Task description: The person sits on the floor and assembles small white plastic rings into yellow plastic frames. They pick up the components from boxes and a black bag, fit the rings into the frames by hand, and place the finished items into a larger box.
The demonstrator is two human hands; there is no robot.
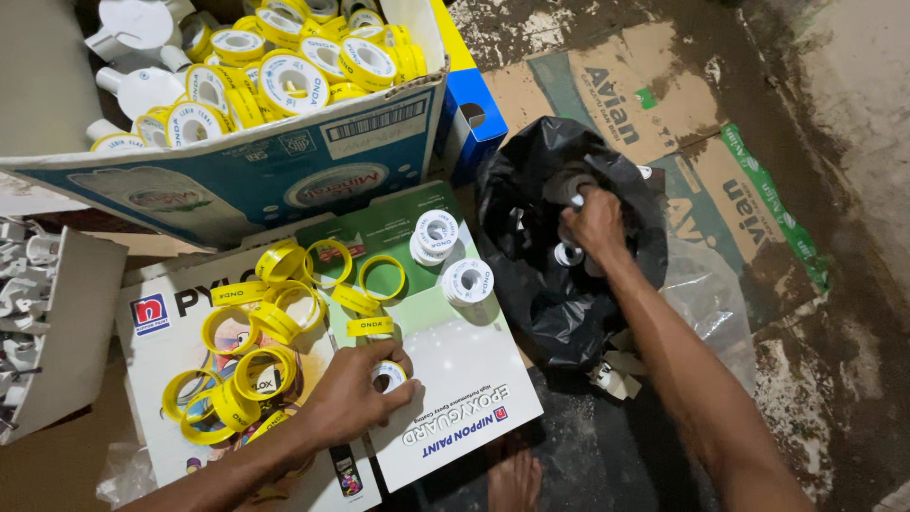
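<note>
My left hand (353, 393) rests on a flat sheet of cardboard (474, 379) and closes on a small white tape spool (388, 375). Just left of it lies a pile of several yellow plastic rings (256, 322). Two stacks of white spools (434, 236) (467, 281) stand on the cardboard beyond. My right hand (595, 223) reaches into a black plastic bag (540, 284) and grips a white spool (574, 186) there; more white spools show inside the bag.
A large open carton (284, 161) at the top left is full of yellow-cased tape rolls (294, 81) and white caps. A box of white plastic parts (33, 313) sits at the far left. Flattened cardboard (664, 104), clear plastic and a bare foot (515, 479) are on the dirty floor.
</note>
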